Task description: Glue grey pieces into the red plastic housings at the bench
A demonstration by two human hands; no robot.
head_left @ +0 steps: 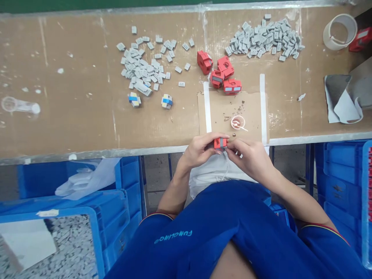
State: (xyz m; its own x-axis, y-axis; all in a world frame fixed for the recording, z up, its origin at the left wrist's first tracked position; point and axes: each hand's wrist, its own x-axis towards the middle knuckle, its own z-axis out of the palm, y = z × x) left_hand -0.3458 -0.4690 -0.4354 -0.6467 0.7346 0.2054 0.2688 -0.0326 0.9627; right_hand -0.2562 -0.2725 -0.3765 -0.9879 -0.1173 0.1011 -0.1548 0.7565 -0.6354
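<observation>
A small red plastic piece with a grey band is held over the table's front edge. My left hand is closed around its left side, thumb and fingers gripping it. At its right side my right hand is closed, fingertips pinched against the piece; whether they also hold something tiny is hidden. Just beyond the hands stands a small clear cup with a white stick in it. Farther back sit several similar red pieces, some with grey parts fitted.
Grey tiles lie in a left pile and a right pile. Two white pieces with blue bands sit at left. A tape roll stands back right. Blue crates flank me below the table.
</observation>
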